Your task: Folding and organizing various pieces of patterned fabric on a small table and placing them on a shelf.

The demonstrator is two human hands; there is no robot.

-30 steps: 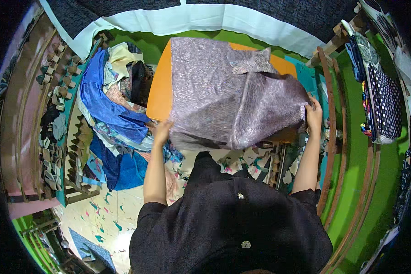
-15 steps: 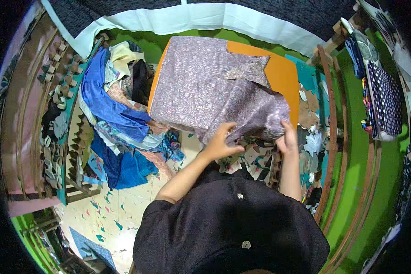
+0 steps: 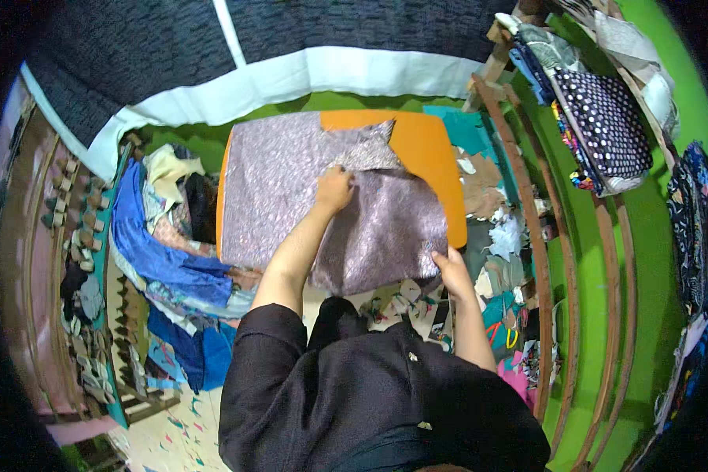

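A shiny mauve-grey patterned fabric [image 3: 271,173] lies over most of an orange table [image 3: 440,157] in front of me. Its far right part is cut or torn unevenly, and a paler flap [image 3: 367,153] is turned over near the middle. My left hand [image 3: 336,190] rests on the cloth just below this flap, its fingers curled and seemingly pinching the material. At the near right corner, my right hand [image 3: 453,273] grips the fabric edge, thumb on top. The cloth's near edge hangs past the table toward my body.
Left of the table lies a heap of cloth, including a blue piece [image 3: 138,236] and a cream one [image 3: 165,173]. Scraps and a yellow-handled tool [image 3: 512,338] lie at the right, beside wooden rails [image 3: 519,189]. A polka-dot fabric [image 3: 606,122] hangs at upper right.
My left hand has moved forward from the near edge onto the cloth by the flap. The bunched near right part is now spread flatter. The whole view has shifted.
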